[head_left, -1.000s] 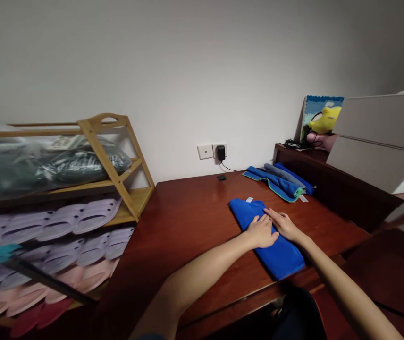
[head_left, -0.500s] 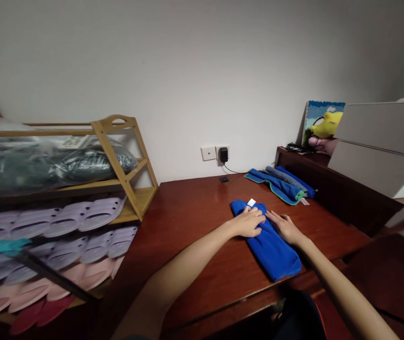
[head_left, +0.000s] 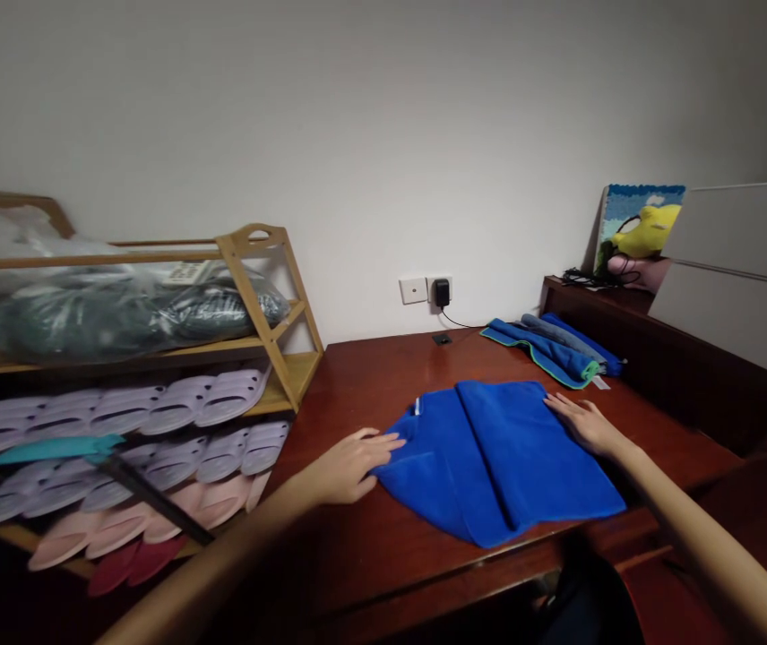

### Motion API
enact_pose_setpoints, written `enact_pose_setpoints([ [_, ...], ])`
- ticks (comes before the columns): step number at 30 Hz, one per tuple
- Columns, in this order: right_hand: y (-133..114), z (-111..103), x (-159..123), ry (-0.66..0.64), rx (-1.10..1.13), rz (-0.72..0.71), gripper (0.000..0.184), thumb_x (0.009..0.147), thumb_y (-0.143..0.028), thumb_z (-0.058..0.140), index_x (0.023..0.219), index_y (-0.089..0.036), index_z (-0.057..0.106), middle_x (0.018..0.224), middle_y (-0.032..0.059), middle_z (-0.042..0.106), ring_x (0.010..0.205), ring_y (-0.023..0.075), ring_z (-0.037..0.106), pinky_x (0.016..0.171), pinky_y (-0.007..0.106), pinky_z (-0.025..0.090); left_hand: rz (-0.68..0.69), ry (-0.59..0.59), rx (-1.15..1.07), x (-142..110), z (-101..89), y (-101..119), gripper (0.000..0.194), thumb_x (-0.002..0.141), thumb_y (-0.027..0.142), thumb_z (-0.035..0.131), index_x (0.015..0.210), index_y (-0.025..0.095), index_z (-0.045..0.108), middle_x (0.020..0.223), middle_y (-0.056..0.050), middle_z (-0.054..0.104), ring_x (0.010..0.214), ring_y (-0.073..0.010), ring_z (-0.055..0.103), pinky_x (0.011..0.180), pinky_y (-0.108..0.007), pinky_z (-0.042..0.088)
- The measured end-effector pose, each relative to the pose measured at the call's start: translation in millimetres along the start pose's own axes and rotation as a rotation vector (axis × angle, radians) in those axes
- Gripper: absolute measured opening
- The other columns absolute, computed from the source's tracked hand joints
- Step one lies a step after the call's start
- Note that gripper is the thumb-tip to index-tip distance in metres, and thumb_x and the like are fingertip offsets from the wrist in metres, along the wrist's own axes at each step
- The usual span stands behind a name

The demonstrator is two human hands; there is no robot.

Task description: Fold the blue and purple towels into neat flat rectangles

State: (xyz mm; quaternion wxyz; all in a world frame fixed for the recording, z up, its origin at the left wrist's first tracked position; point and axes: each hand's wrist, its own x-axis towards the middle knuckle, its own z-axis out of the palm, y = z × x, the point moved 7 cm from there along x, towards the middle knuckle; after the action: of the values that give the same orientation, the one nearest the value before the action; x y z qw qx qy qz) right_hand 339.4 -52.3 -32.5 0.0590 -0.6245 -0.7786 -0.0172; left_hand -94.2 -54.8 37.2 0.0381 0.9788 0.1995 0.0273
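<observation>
A blue cloth (head_left: 524, 457) lies spread on the brown wooden table, with a lengthwise fold down its middle and a small white tag near its upper left corner. My left hand (head_left: 349, 464) rests at the cloth's left edge, fingers stretched over the fabric and thumb apart. At the upper right edge, my right hand (head_left: 585, 424) lies flat with its fingertips on the cloth. Neither hand grips the fabric visibly. Farther back on the right lie several rolled or folded cloths (head_left: 548, 354), blue and grey, one with green edging.
A wooden rack (head_left: 249, 237) on the left bears bagged goods (head_left: 101, 313) and rows of lilac and pink slippers (head_left: 182, 403). A black plug (head_left: 442, 291) sits in the wall socket behind the table (head_left: 357, 376). White boxes (head_left: 739, 269) stand on the right.
The blue cloth has gone from a narrow folded strip to a wide spread. My hands have moved apart, left hand leftward and right hand rightward. The view has shifted slightly.
</observation>
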Motion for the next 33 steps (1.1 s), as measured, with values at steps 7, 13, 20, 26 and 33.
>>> enact_pose_setpoints([
  [7, 20, 3, -2, 0.001, -0.079, -0.009, 0.051, 0.094, -0.031, 0.017, 0.145, -0.029, 0.028, 0.151, 0.0038, 0.025, 0.138, 0.0219, 0.024, 0.105, 0.053, 0.026, -0.11, -0.021, 0.05, -54, 0.9, -20, 0.065, 0.066, 0.009, 0.048, 0.128, 0.029, 0.05, 0.145, 0.001, 0.04, 0.134, -0.0229, 0.034, 0.112, -0.046, 0.021],
  [13, 39, 4, -8, 0.056, -0.183, -0.008, 0.05, 0.095, -0.033, 0.02, 0.143, -0.029, 0.032, 0.147, 0.0041, 0.033, 0.135, 0.0243, 0.032, 0.101, 0.054, 0.033, -0.252, -0.032, 0.101, -95, -7.6, -42, 0.065, 0.067, 0.007, 0.043, 0.128, 0.029, 0.05, 0.145, 0.002, 0.041, 0.135, -0.0218, 0.034, 0.111, -0.046, 0.023],
  [20, 44, -21, 0, 0.288, -0.104, 0.057, 0.047, 0.092, -0.033, 0.026, 0.118, -0.015, 0.061, 0.129, 0.0136, 0.055, 0.124, 0.0268, 0.048, 0.099, 0.044, 0.039, -0.652, 0.271, 0.276, -119, -47.4, -79, 0.036, 0.083, 0.02, 0.035, 0.095, 0.021, 0.07, 0.106, -0.006, 0.07, 0.101, -0.0243, 0.062, 0.092, -0.038, 0.045],
  [26, -6, -10, 50, 0.223, 0.121, 0.178, 0.053, 0.093, -0.049, 0.024, 0.127, -0.02, 0.052, 0.131, 0.0094, 0.055, 0.12, 0.0238, 0.051, 0.099, 0.039, 0.042, -0.328, 0.22, 0.091, -21, -14.0, -22, 0.044, 0.088, 0.02, 0.034, 0.128, 0.018, 0.052, 0.137, -0.006, 0.05, 0.129, -0.0182, 0.043, 0.107, -0.035, 0.033],
  [33, 0, 26, 66, 0.015, 0.01, 0.275, 0.072, 0.087, -0.068, 0.018, 0.142, -0.025, 0.034, 0.152, 0.0091, 0.024, 0.14, 0.026, 0.018, 0.109, 0.051, 0.022, -0.615, 0.082, -0.006, -37, 24.4, -68, 0.065, 0.089, 0.056, 0.038, 0.142, 0.019, 0.034, 0.15, -0.014, 0.026, 0.139, -0.0287, 0.021, 0.111, -0.051, 0.016],
])
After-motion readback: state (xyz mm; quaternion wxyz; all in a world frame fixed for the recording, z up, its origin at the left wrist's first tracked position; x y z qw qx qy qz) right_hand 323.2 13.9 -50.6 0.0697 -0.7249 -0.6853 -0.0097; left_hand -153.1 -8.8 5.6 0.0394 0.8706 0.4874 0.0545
